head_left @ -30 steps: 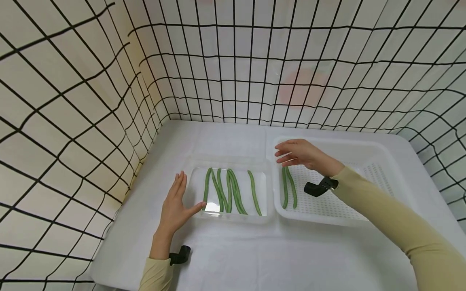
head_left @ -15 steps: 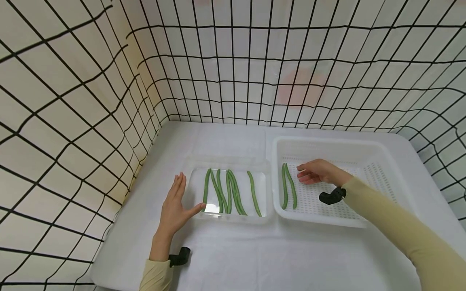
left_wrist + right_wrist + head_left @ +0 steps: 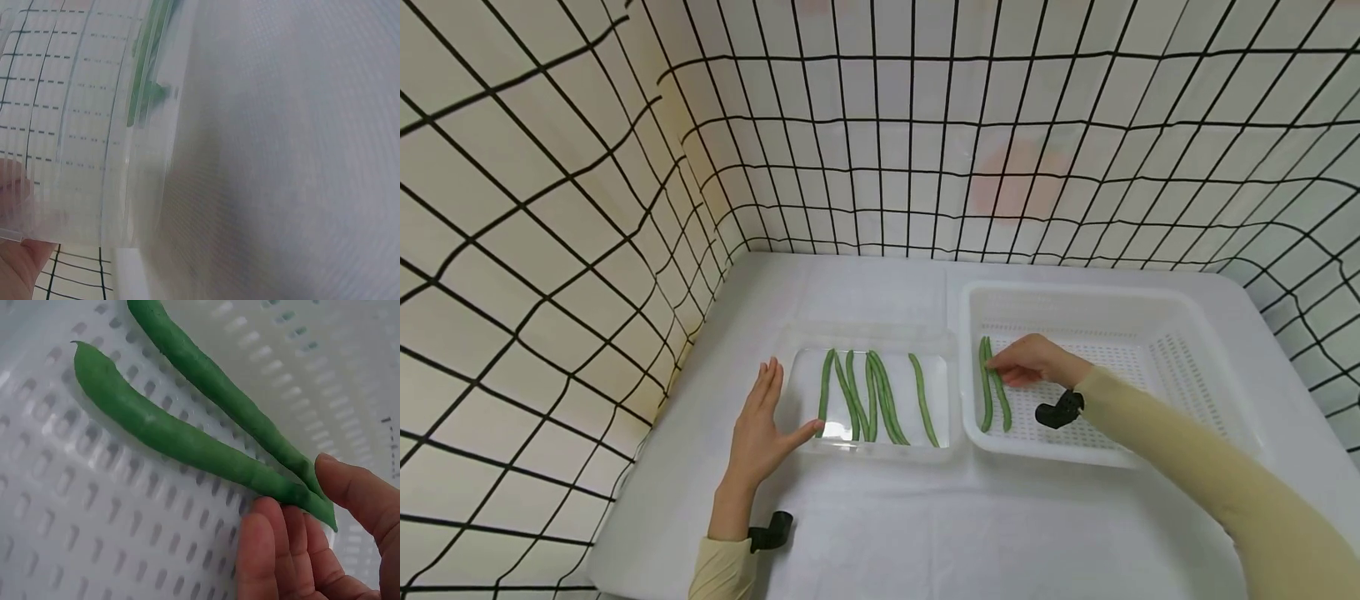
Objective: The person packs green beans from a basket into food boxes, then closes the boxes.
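Note:
My right hand (image 3: 1030,360) reaches into the white perforated basket (image 3: 1075,457). Its thumb and fingers close in from both sides on one end of the nearer green bean (image 3: 169,436), seemingly pinching it. A second green bean (image 3: 986,392) lies beside it, along the basket's left wall. My left hand (image 3: 760,433) rests at the left side of a clear plastic container (image 3: 880,451), fingers straight and thumb spread along the front rim. Several green beans (image 3: 887,396) lie lengthwise in that container. In the left wrist view, part of the left hand (image 3: 15,269) shows by the clear wall.
The container and basket stand side by side on a white-covered table (image 3: 880,533). A black wire grid (image 3: 865,167) rises behind the table and along both sides. Black cameras are strapped to both wrists.
My right hand first withdrew from above the beans toward the right and down, then came back left to the right-hand bean in the basket. The left hand stays in place.

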Motion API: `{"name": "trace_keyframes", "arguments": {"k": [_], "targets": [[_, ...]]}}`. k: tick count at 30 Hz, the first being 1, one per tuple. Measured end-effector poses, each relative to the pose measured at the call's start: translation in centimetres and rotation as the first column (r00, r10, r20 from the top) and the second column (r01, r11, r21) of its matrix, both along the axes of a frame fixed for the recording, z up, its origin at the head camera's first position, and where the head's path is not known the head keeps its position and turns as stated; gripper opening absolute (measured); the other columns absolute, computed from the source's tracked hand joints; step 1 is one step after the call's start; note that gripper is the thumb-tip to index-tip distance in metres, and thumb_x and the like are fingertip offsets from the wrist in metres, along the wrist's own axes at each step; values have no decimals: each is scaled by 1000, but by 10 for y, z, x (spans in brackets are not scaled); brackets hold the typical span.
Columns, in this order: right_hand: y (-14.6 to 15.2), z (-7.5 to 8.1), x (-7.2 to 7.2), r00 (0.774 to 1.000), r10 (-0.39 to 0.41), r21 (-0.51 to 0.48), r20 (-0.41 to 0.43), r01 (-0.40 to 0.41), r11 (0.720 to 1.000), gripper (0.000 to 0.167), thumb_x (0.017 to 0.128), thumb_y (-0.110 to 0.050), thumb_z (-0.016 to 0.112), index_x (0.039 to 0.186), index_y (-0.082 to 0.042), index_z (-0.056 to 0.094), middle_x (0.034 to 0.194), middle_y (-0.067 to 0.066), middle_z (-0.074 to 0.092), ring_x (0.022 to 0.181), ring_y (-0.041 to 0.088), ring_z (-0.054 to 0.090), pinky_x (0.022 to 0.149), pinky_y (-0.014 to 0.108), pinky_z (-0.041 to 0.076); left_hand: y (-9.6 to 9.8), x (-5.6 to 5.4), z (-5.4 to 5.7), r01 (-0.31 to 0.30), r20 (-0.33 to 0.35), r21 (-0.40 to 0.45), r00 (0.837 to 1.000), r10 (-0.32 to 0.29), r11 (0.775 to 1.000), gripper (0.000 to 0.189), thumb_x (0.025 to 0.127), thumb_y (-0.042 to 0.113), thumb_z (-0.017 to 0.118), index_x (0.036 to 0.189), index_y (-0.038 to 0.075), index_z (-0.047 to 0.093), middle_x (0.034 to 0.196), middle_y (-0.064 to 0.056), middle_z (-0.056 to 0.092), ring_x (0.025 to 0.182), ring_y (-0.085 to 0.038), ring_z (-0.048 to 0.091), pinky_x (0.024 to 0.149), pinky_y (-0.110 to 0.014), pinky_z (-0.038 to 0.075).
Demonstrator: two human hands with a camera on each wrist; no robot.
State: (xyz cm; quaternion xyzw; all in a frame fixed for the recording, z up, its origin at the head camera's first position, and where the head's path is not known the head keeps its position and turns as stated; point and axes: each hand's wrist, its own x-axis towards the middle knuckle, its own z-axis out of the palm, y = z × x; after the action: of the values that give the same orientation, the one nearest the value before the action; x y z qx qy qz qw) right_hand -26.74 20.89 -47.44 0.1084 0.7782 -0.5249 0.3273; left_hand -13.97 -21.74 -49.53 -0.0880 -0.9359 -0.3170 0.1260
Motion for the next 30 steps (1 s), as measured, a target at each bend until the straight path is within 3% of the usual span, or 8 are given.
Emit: {"name": "trace_keyframes", "arguments": {"k": [7, 14, 21, 30], "targets": [[-15, -4, 1, 999, 14, 73, -28, -12, 997, 17, 79, -9, 75, 89, 3, 67, 64, 6, 62, 54, 11, 59, 58, 27, 54, -1, 1, -3, -3, -5, 2, 1000, 3, 1000, 109, 70, 52, 78, 150, 3, 23, 156, -8, 18, 142, -23, 12, 104, -59, 25], [-12, -3, 1, 1000, 12, -7, -5, -12, 1000, 23, 84, -8, 70, 101, 5, 61, 72, 7, 64, 59, 12, 63, 63, 29, 55, -1, 0, -3, -1, -17, -6, 1000, 1, 1000, 108, 71, 52, 78, 149, 2, 24, 156, -9, 19, 142, -23, 13, 105, -58, 25], [1, 18, 1, 999, 36, -113, -10, -37, 993, 47, 94, -10, 58, 133, 12, 43, 92, 8, 64, 74, 16, 65, 77, 35, 54, -1, -1, 0, -2, -34, -10, 999, 2, 1000, 106, 71, 51, 78, 148, 0, 26, 156, -8, 19, 142, -25, 14, 104, -59, 26], [8, 51, -1, 999, 43, -212, -15, -45, 976, 49, 96, -13, 56, 136, 10, 38, 101, 10, 64, 80, 17, 67, 80, 36, 53, 0, 0, 0, 0, -18, -4, 1000, 0, 1000, 107, 71, 50, 79, 149, 1, 25, 156, -7, 18, 142, -24, 13, 104, -59, 25]]}}
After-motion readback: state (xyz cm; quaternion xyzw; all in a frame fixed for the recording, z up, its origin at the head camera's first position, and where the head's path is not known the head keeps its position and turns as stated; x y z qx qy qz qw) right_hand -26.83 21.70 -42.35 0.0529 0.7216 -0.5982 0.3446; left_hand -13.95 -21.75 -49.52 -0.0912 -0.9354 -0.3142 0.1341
